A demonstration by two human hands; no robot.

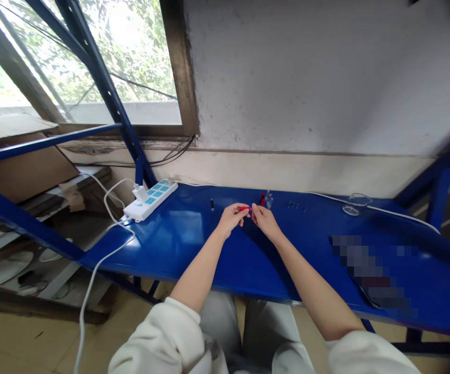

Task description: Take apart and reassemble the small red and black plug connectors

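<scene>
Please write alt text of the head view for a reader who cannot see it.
A person's left hand holds a slim red piece, with the right hand at its end, over a blue table; a white power strip lies at the left.

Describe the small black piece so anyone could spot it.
On the blue table, look between the white power strip and your left hand. The small black piece sits alone there, its lower end pale, unlike the clustered red pieces and clear pieces.
</scene>
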